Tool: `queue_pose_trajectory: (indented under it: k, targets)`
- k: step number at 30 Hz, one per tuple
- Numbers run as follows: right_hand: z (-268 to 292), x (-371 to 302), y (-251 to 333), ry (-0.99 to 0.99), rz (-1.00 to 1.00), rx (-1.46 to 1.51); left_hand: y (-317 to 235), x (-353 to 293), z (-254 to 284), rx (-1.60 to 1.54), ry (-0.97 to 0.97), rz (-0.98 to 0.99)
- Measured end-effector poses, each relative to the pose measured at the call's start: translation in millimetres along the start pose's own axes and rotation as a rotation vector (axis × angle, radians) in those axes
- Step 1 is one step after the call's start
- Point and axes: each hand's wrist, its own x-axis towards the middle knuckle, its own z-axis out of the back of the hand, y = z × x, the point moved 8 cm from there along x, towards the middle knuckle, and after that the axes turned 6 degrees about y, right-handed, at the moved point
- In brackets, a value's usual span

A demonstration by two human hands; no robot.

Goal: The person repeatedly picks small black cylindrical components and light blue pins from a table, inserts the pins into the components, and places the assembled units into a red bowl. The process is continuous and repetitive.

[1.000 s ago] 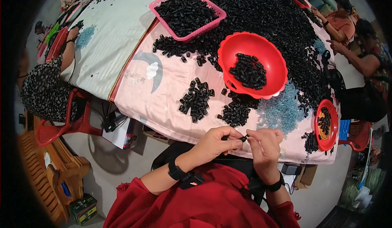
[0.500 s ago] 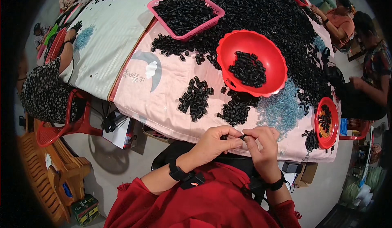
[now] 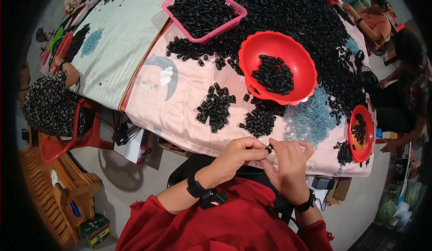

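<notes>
A small black plastic cylindrical piece (image 3: 269, 148) sits at the meeting fingertips of both hands, just off the table's front edge. The thumb and forefinger of my left hand (image 3: 236, 157) pinch it. Against its other side are the fingertips of my right hand (image 3: 290, 168), the thumb lower and the outer fingers bent outward. Just beyond lie a pile of short black cylinders (image 3: 258, 123), a pile of larger black caps (image 3: 216, 107) and a heap of clear bluish small parts (image 3: 310, 118). Behind them, a red scalloped bowl (image 3: 294, 44) contains more black pieces.
A pink basket (image 3: 207, 37) full of black pieces stands at the back, beside a large black heap (image 3: 288, 8). A red oval tray (image 3: 369, 134) lies at the right edge of the pink cloth (image 3: 180, 120). Other people sit along both sides; a red chair (image 3: 96, 132) stands left.
My right thumb has dropped lower and the other right fingers have lifted and spread a little. The black piece has turned at my fingertips. At the right, a co-worker has leaned and lowered an arm.
</notes>
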Motion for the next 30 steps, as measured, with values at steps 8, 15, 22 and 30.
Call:
queue_pose_trajectory:
  k: [8,15,22,30]
  targets:
    - [-1,0,3,-0.002,0.013,-0.106,-8,-3,-1,0.169,-0.083,-0.073]
    - [-2,-1,4,0.044,0.008,-0.082,-4,-1,3,0.284,-0.060,-0.146]
    - [-2,-5,-17,0.021,-0.088,0.272,-3,-2,5,0.244,-0.042,-0.126]
    - [-3,-5,-21,-0.059,-0.132,0.307,-9,-4,-2,0.345,-0.039,-0.129]
